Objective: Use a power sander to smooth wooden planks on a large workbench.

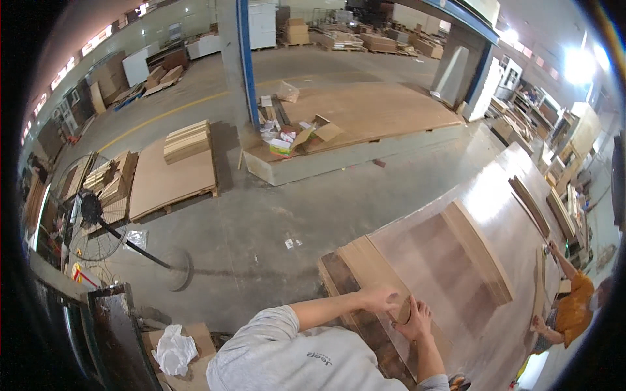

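My left hand (380, 298) is closed, its fingers curled over the near part of a stack of long tan wooden boards (373, 260). Right beside it, my right hand (415, 320) is bent round a small brownish piece (402, 310) whose kind I cannot make out. Both hands meet at this piece, and its lower part is hidden by the fingers. The boards lie along the left edge of a large shiny work table (424, 244).
Another board stack (479, 251) lies mid-table. Across the table a co-worker in an orange shirt (574, 306) handles a narrow strip (539, 283). A standing fan (91, 207), a pallet with a panel (176, 176) and a low platform (385, 114) stand beyond. White crumpled plastic (175, 350) lies near left.
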Available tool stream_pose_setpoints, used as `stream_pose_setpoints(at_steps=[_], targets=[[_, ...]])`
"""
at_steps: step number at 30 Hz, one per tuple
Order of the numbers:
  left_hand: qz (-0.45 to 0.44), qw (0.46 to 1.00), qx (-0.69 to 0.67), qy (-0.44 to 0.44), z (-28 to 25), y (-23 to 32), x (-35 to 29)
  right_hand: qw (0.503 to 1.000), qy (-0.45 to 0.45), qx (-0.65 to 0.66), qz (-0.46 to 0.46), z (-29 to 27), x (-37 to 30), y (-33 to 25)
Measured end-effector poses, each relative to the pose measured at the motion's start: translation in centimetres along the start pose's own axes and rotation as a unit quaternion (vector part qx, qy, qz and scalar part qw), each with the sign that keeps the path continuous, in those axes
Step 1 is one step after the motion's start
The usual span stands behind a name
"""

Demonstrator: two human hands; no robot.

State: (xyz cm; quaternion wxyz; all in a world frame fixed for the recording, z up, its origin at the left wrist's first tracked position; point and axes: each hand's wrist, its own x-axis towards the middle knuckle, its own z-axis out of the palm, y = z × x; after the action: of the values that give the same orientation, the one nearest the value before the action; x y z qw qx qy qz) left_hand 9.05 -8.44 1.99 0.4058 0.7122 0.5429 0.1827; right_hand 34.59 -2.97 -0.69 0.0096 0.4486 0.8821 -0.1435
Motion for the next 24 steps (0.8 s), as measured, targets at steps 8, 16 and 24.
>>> stream_pose_setpoints(at_steps=[8, 16, 24], targets=[[0.117, 0.948, 0.247, 0.164, 5.8, -5.5, 4.8, 1.000, 0.023, 0.005, 0.016, 1.2, -0.4, -0.4], [-0.230, 0.925, 0.207, 0.221, -11.6, -13.6, -1.0, 0.998, 0.004, 0.057, 0.012, 0.5, 0.9, 0.0], [0.039, 0.926, 0.376, -0.020, -7.2, -1.6, 2.6, 0.996, 0.048, 0.080, -0.001, 0.4, 0.8, 0.2]])
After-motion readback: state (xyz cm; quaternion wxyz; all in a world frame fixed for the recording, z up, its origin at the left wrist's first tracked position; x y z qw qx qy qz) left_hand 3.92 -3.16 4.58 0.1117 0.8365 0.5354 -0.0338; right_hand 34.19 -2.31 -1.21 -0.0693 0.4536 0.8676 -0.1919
